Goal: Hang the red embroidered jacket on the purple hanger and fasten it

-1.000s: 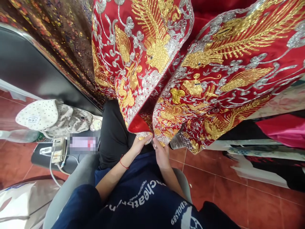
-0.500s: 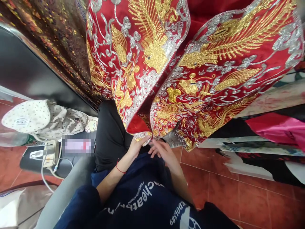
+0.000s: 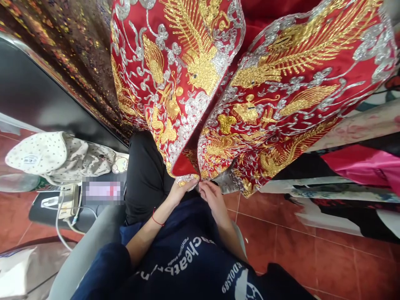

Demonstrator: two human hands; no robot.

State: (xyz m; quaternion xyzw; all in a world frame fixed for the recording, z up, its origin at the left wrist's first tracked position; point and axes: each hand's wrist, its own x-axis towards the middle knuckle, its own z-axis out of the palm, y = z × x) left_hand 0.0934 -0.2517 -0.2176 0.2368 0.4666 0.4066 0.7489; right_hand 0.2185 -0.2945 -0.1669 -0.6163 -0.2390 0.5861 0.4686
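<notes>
**Hemwork at the lowest corner of the red garment**

Hands meet over our lap at the bottom tip of the red embroidered garment (image 3: pixel 200 87), which hangs down before us; our left hand (image 3: pixel 178 192) is pinched shut on the beaded hem corner (image 3: pixel 187 180), and our right hand (image 3: pixel 211 195) has its fingertips pressed to the same edge, though we cannot tell whether they clasp anything; we judge the work in mid-course, since no finished seam or loose thread shows; a spotted bag (image 3: pixel 62 157) lies to our left.

The garment (image 3: pixel 218 83) is red with gold and silver embroidery, the floor (image 3: pixel 312 258) red-brown tile, the bag (image 3: pixel 62 156) white with dots.
</notes>
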